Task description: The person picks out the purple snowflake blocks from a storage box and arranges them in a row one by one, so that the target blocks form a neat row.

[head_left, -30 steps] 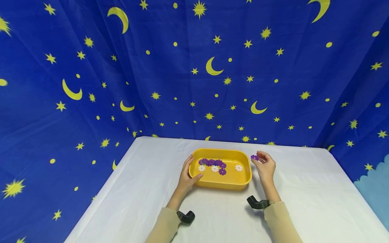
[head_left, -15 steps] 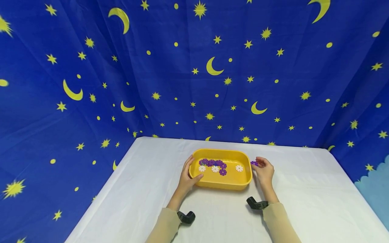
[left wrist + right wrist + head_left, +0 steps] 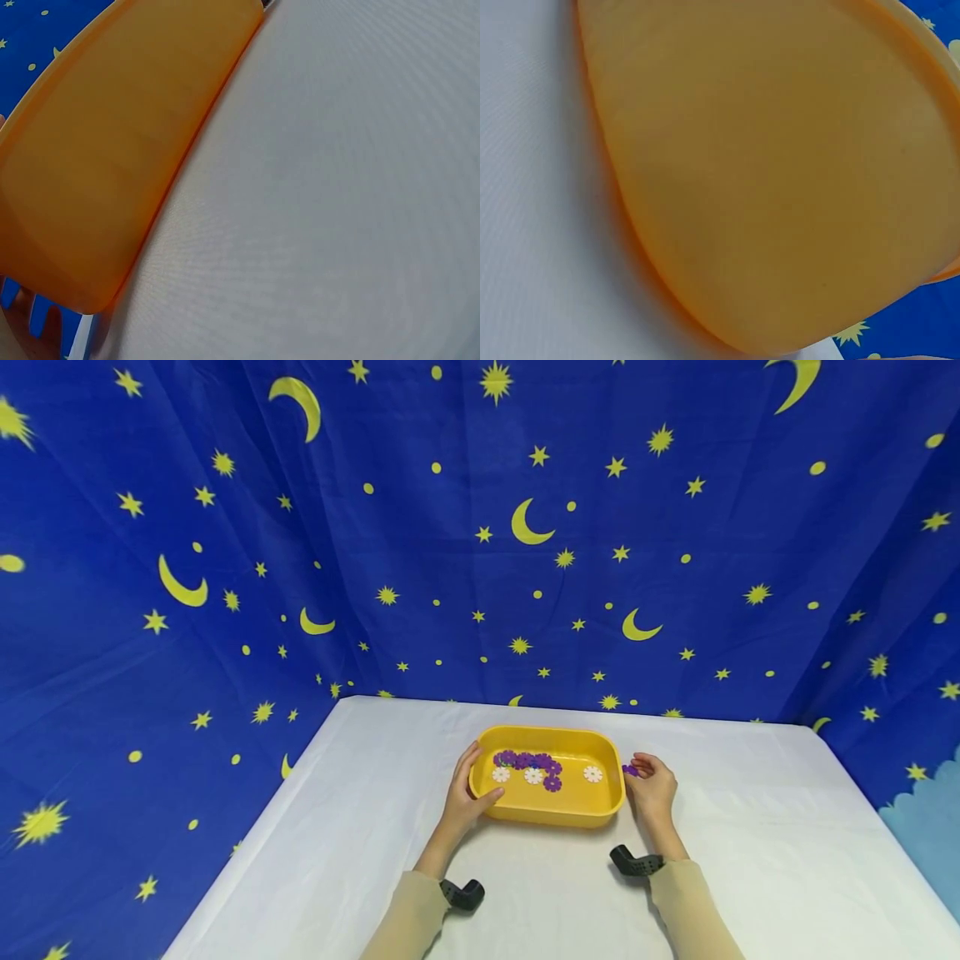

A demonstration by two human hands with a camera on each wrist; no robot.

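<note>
A yellow plastic tub stands on the white table. My left hand grips its left end, fingers along the outer wall and thumb over the front rim. Just outside the right end, my right hand pinches a purple flower-shaped disc between thumb and fingers, low beside the rim. Inside the tub, several purple discs lie clustered left of centre, with white discs spread along the floor. The tub's outer wall fills much of the left wrist view; the right wrist view shows its opposite wall and hides the held disc.
White cloth covers the table around the tub. Behind and at the sides hangs a blue curtain with yellow moons and stars. A black wrist camera sits on the left forearm, another black camera on the right.
My right hand has come down with the purple disc, from above rim height to low beside the tub's right end. The left hand keeps its hold on the tub.
</note>
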